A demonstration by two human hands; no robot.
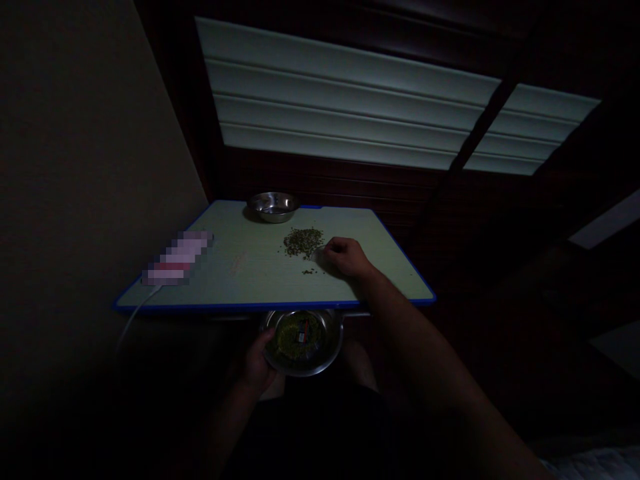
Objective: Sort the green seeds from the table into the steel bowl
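Note:
My left hand [257, 367] grips the rim of a steel bowl [334, 347] holding greenish grains, just below the near edge of a small blue-edged table [250, 273]. My right hand [347, 257] rests on the tabletop with its fingers curled together, beside a pile of small green grains [303, 241]. A few stray grains [310, 271] lie in front of that hand. What the curled fingers pinch, if anything, is too small to see.
An empty steel bowl [273, 206] sits at the table's far edge. A blurred pink-white object [177, 259] with a white cable [131, 320] lies at the table's left. A pale wall stands left, a louvred window behind. The room is very dark.

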